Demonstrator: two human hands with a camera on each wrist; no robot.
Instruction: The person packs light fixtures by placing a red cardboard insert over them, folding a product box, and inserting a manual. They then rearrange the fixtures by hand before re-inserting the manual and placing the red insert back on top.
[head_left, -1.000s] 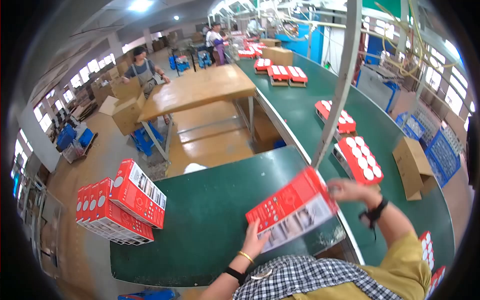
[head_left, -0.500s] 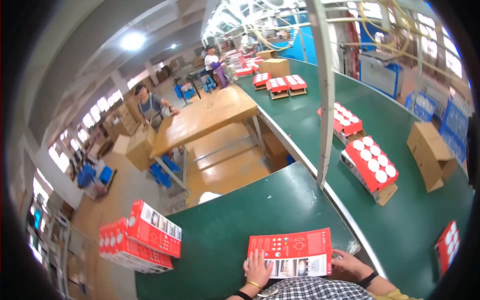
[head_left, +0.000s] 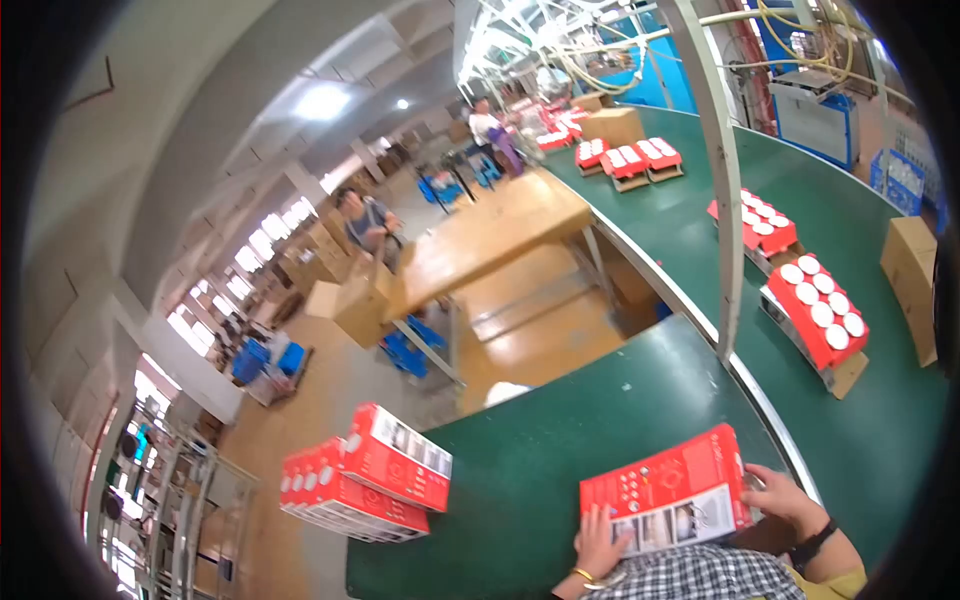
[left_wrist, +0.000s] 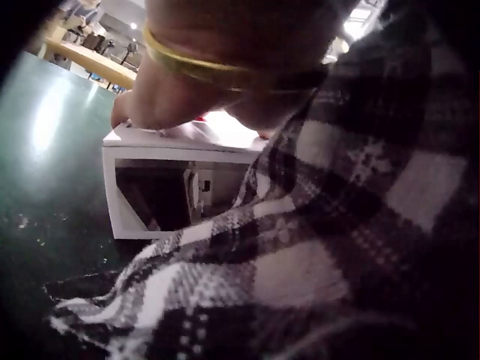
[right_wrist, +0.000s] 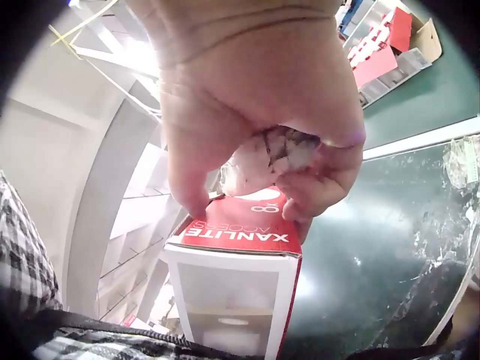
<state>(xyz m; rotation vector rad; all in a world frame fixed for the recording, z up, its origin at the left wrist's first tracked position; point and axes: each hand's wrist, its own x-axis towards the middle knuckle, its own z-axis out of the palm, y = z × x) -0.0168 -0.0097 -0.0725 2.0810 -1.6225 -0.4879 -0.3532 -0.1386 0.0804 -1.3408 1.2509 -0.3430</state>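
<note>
A red and white printed carton lies on the green tabletop in front of the checked apron, printed face up. My left hand rests on its left end, fingers stretched over the printed face. At the carton's right end is my right hand. In the right wrist view, its curled fingers and thumb hold a whitish wad with dark marks, partly hidden in the palm. Thumb and fingertips are right at the carton's red end panel. In the left wrist view, a window opening shows in the carton's side.
Similar red cartons stand stacked at the table's left. A metal post rises by the table's right edge. Beyond it, a green conveyor carries red trays with white discs and a brown box. People stand farther back.
The carton was tilted in both hands a second ago, then came down flat on the table. The left hand has spread over its face; the right stays at its right end. The camera view has shifted.
</note>
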